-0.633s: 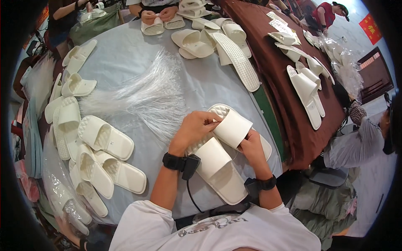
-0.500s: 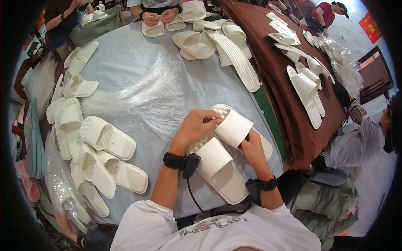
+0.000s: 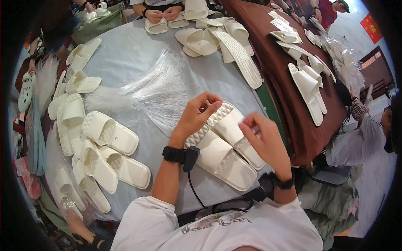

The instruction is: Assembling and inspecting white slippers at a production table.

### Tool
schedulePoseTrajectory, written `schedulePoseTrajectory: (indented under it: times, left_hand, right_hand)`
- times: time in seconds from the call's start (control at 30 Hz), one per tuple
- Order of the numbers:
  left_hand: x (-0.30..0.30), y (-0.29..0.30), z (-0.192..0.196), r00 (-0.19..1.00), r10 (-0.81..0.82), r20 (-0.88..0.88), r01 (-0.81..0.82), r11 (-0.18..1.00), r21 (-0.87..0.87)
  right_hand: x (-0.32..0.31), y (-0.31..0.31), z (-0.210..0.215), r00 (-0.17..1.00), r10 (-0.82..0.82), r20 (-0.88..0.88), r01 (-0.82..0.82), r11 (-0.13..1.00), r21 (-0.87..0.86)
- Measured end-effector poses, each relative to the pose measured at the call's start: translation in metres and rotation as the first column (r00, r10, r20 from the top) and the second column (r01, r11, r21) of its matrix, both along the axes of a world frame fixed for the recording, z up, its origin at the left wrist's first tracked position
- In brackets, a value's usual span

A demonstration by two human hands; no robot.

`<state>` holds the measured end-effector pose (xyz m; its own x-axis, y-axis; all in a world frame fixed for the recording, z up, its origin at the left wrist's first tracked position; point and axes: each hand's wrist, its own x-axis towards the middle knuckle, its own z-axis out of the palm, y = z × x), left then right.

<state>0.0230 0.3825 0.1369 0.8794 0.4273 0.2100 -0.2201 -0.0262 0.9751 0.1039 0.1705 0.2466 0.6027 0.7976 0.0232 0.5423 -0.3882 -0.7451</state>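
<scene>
A pair of cream slippers lies side by side on the cloth in front of me, the left slipper (image 3: 214, 155) nearer and the right slipper (image 3: 231, 126) beyond it. Over the toe end of the pair is my left hand (image 3: 200, 112), thumb and forefinger pinched together. My right hand (image 3: 264, 137) is raised above the right slipper's heel side, its fingers curled into a slightly blurred pinch. Anything as thin as a strand in either pinch is too fine to make out. A fanned bundle of clear plastic strands (image 3: 144, 94) rests left of my left hand.
Several cream slippers (image 3: 111, 133) crowd the left edge of the grey-blue cloth (image 3: 142, 46). More slippers (image 3: 201, 41) are piled at the far side, near a co-worker's hands (image 3: 163, 14). A brown-covered table (image 3: 268, 54) with slippers adjoins on the right.
My right hand has left the right slipper's strap and moved up and to the right. The left hand has risen slightly. The slipper pair now lies flatter and closer together.
</scene>
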Motion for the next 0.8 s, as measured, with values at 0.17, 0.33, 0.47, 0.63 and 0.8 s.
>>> schedulePoseTrajectory:
  times: [0.17, 0.33, 0.47, 0.63, 0.8]
  left_hand:
    - [0.004, 0.006, -0.012, 1.000, -0.008, -0.008, 0.008, 1.000, -0.021]
    - [0.006, 0.003, -0.012, 0.999, 0.046, -0.014, -0.047, 0.995, -0.091]
    - [0.005, 0.004, -0.010, 1.000, -0.017, -0.019, 0.014, 0.993, -0.115]
    - [0.000, 0.003, -0.009, 1.000, -0.016, 0.004, 0.017, 0.973, -0.232]
    - [-0.002, 0.002, -0.007, 0.998, -0.050, -0.035, 0.040, 0.968, -0.249]
  right_hand:
    - [0.046, 0.058, -0.061, 0.981, 0.178, -0.075, -0.151, 0.951, 0.270]
    - [0.053, 0.075, -0.091, 0.749, 0.316, -0.582, -0.046, 0.902, 0.429]
    - [0.061, 0.075, -0.098, 0.733, 0.317, -0.602, -0.060, 0.912, 0.407]
    - [0.061, 0.074, -0.094, 0.772, 0.244, -0.586, 0.003, 0.922, 0.388]
    - [0.060, 0.074, -0.096, 0.732, 0.251, -0.634, 0.055, 0.905, 0.422]
